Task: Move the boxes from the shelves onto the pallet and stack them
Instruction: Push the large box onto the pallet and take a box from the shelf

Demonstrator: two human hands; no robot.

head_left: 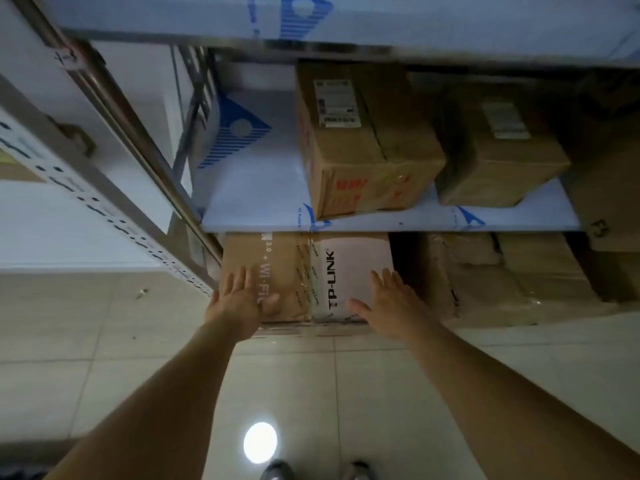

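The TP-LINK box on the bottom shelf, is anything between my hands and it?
Nothing visible is in the way. The left hand and right hand are both open right over the front of the TP-LINK box. The shelf board above overhangs only its back part.

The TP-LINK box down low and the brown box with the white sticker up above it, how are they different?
The TP-LINK box has a white half with black letters; the labelled box is plain brown with red print. The TP-LINK box sits on the bottom level, the labelled box on the shelf above. The left hand and right hand reach the TP-LINK box only. Both are taped cardboard.
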